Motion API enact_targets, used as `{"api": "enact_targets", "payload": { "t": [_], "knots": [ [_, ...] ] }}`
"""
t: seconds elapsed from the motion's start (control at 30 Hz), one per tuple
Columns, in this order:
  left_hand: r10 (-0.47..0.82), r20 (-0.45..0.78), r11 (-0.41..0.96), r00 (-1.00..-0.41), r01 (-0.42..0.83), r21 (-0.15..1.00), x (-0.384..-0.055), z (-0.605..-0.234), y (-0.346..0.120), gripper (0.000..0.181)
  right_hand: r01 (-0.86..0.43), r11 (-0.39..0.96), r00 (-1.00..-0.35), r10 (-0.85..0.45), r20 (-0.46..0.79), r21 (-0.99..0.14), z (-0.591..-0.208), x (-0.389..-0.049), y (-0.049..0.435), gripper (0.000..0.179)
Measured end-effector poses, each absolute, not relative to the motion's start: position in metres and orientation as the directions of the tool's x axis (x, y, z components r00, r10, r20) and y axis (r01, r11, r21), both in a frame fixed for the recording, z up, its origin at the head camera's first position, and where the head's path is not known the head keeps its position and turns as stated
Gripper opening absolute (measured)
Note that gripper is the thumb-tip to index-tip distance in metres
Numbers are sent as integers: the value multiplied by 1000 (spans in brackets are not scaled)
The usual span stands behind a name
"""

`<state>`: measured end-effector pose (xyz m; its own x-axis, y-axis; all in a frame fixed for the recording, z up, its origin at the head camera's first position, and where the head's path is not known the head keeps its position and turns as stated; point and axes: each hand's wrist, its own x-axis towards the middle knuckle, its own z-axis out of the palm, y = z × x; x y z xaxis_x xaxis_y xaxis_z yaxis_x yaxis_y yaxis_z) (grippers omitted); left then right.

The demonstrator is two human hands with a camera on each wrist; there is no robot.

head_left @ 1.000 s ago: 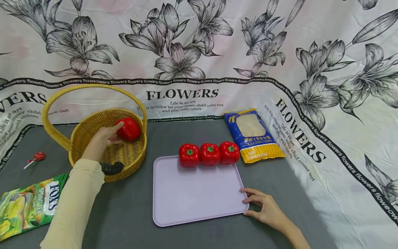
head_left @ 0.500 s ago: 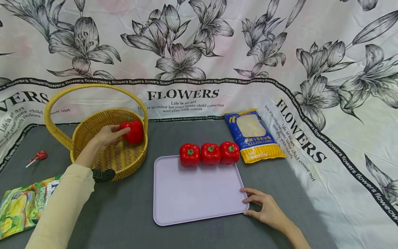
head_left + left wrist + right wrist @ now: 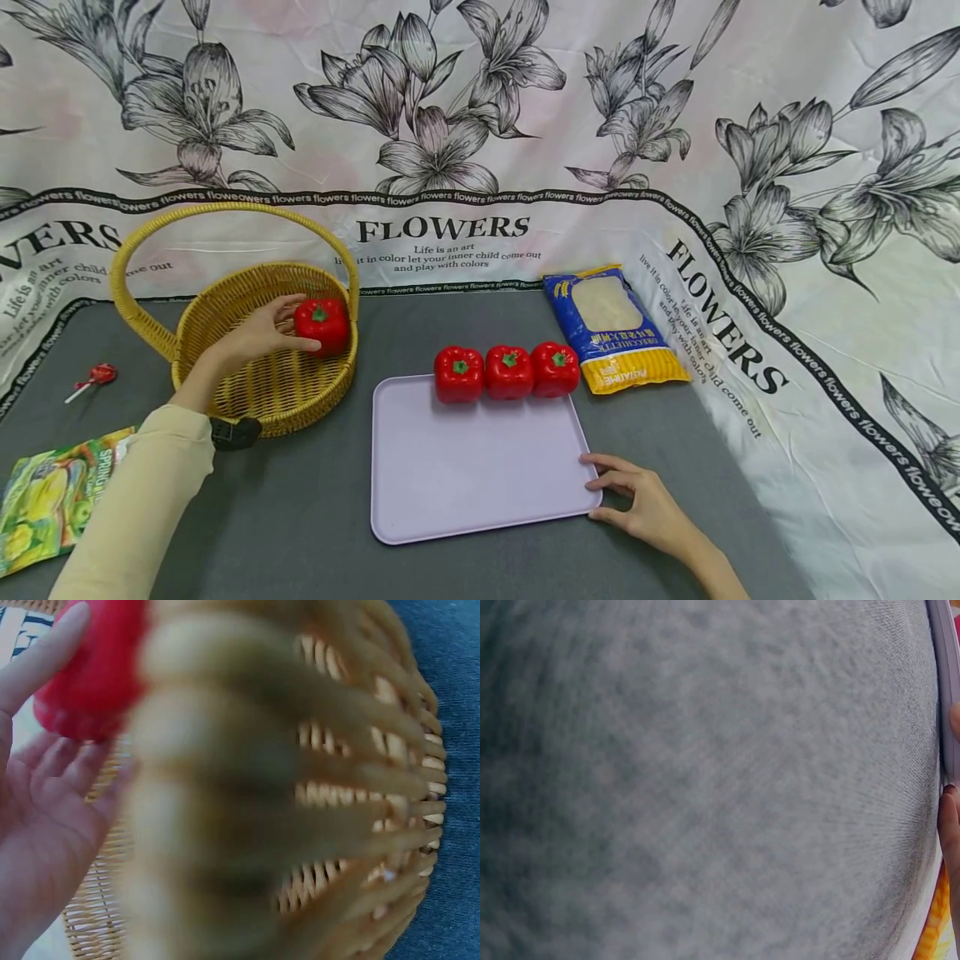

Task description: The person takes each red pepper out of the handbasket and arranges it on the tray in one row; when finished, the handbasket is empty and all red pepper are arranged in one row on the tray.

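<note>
In the head view my left hand (image 3: pixel 262 336) grips a red bell pepper (image 3: pixel 327 325) inside the yellow wicker basket (image 3: pixel 225 333). Its thumb lies on the near side and the fingers on the far side; the pepper's green stem faces up. The left wrist view shows the same pepper (image 3: pixel 97 671) between thumb and fingers, with the blurred basket (image 3: pixel 217 780) hiding part of it. My right hand (image 3: pixel 637 500) holds the lilac tray (image 3: pixel 480 492) at its near right corner, fingertips on the rim. Three red bell peppers (image 3: pixel 508 372) stand in a row at the tray's far edge.
A blue and yellow pasta bag (image 3: pixel 615 329) lies behind the tray on the right. To the left are a red lollipop (image 3: pixel 97 377) and a green candy bag (image 3: pixel 56 500), partly covered by the sleeve. The basket's tall handle (image 3: pixel 240 206) arches above it. A floral cloth hangs behind.
My left hand has shifted the pepper slightly right and turned it, so its stem now shows, near the basket's right wall. The right hand and tray stay in place.
</note>
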<state>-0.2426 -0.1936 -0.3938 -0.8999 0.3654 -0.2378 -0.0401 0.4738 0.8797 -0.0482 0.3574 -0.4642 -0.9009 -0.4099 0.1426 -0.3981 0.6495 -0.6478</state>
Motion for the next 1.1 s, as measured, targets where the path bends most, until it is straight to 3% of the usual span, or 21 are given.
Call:
{"api": "enact_targets", "payload": {
  "t": [0.27, 0.73, 1.1],
  "knots": [
    [373, -132, 536, -919, 97, 839, -246, -399, -190, 86, -364, 635, -909, -402, 111, -681, -464, -48, 357, 27],
    [392, -78, 605, -916, 193, 772, -247, -399, -191, 78, -366, 648, -910, -399, 112, -668, -467, -48, 359, 28],
    [274, -56, 726, -960, 168, 667, -245, -394, -188, 83, -361, 674, -915, -390, 105, -645, -466, -48, 359, 28]
  ]
}}
